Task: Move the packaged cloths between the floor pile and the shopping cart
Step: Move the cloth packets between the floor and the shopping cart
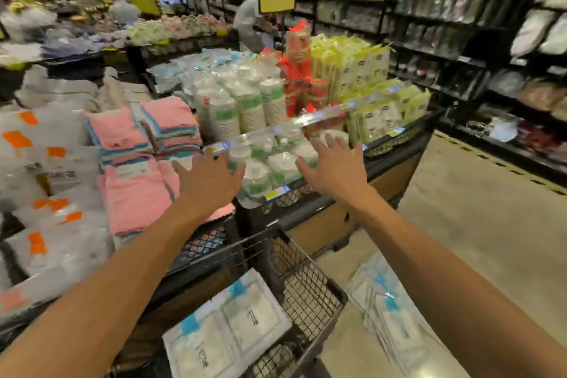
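Packaged cloths (227, 328) lie in cart (310, 288); left hand (208, 182), right hand (334, 167) spread, empty above.

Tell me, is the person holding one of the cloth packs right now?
No, the left hand and the right hand are spread open with nothing in them, while cloth packs lie in the shopping cart and on the floor pile.
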Demonstrator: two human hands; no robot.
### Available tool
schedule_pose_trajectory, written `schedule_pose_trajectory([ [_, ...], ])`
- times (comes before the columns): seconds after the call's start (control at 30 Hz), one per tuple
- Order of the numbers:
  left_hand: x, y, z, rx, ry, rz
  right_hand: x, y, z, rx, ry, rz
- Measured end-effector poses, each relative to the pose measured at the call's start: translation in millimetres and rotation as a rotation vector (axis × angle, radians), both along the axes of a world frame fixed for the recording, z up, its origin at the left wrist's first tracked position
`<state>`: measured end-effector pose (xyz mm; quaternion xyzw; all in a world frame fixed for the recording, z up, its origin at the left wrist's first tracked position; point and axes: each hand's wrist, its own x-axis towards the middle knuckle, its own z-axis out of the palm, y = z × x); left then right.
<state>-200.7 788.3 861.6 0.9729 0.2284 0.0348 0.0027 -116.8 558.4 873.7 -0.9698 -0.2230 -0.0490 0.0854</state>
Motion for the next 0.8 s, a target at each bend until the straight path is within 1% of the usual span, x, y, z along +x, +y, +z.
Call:
schedule_pose_trajectory([
  [0.17, 27, -65, 16, -0.010, -0.038, -0.178, -19, -79, 21, 0.088, -0.035, -0.182],
  [0.27, 38, -105, 17, 0.010, -0.032, -0.282, -29, -127, 27, 0.102, -0.042, -0.303],
  [0.4, 53, -159, 17, -0.019, -0.040, -0.397, -39, -188, 26, 0.108, -0.057, -0.429],
  [0.57, 67, -234, 18, -0.020, -0.028, -0.493, -47, -267, 18, 0.121, -0.038, -0.525],
  [0.8, 85, -351, 6, -0.014, -0.009, -0.574, -49, -381, 4, 0.152, 0.002, -0.573],
])
